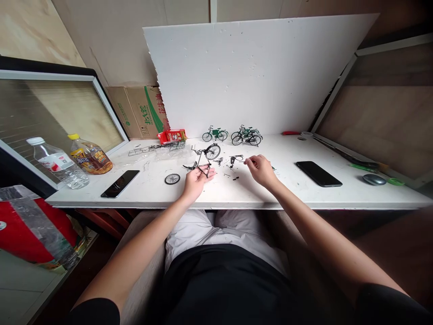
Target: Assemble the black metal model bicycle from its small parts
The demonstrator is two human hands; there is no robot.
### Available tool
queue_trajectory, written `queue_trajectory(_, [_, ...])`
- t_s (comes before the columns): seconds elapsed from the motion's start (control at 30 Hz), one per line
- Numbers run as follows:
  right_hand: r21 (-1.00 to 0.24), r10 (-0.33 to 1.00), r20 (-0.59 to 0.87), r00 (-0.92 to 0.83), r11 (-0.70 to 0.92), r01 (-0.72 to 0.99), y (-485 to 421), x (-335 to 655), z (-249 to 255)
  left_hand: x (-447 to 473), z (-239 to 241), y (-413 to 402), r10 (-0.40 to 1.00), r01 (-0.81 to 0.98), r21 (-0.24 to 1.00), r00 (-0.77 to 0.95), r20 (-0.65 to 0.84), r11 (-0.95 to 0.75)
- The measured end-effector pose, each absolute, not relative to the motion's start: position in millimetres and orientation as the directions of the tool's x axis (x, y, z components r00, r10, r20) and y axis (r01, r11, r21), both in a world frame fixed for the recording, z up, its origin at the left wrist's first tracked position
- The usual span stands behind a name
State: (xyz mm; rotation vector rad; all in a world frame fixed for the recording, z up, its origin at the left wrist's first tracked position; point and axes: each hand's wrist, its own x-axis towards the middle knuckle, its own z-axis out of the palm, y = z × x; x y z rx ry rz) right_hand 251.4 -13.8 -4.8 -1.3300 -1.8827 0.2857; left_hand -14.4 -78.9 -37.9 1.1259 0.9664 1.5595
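Observation:
My left hand (197, 182) holds a small black model bicycle frame (203, 166), with one spoked wheel (213, 151) fitted at its far end. The fingers lie under and around the frame. To the right, my right hand (260, 170) hovers over the table with thumb and fingers pinched together. Something thin and dark may stick out of the pinch, but it is too small to name. A loose wheel (172, 179) lies left of my left hand. Between the hands are small black parts (232, 160) and several tiny pieces (236, 178).
Assembled model bicycles, a green one (215, 134) and a dark cluster (246, 136), stand at the back. Phones (120, 183) (318, 174) lie on both sides. Two bottles (61, 163) (88, 154), a red packet (172, 136), wire-like parts (149, 148) and a mouse (374, 179) are also here.

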Motion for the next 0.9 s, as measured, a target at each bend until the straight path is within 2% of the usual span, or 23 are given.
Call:
queue_trajectory(0.13, [-0.330,0.913,0.396,-0.104,0.246,0.911,-1,271,-22,-32,-23,-76,0.956,-0.255,0.937,-0.230,0.182,-0.239])
queue_trajectory(0.27, [-0.258,0.915,0.385,-0.122,0.233,0.938,-1,272,-32,-51,-12,-71,0.923,-0.242,0.930,-0.335,0.187,-0.277])
queue_trajectory(0.53, [-0.277,0.861,0.469,-0.198,0.356,0.892,-9,252,-28,-89,2,-64,0.851,-0.170,0.914,-0.458,0.259,-0.369])
queue_trajectory(0.7, [-0.339,0.840,0.455,-0.296,0.471,0.814,-2,234,-35,-100,7,-64,0.834,-0.180,0.913,-0.499,0.235,-0.365])
queue_trajectory(0.9, [-0.410,0.853,0.408,-0.324,0.488,0.770,52,240,-22,-96,15,-69,0.830,-0.161,0.912,-0.496,0.255,-0.377])
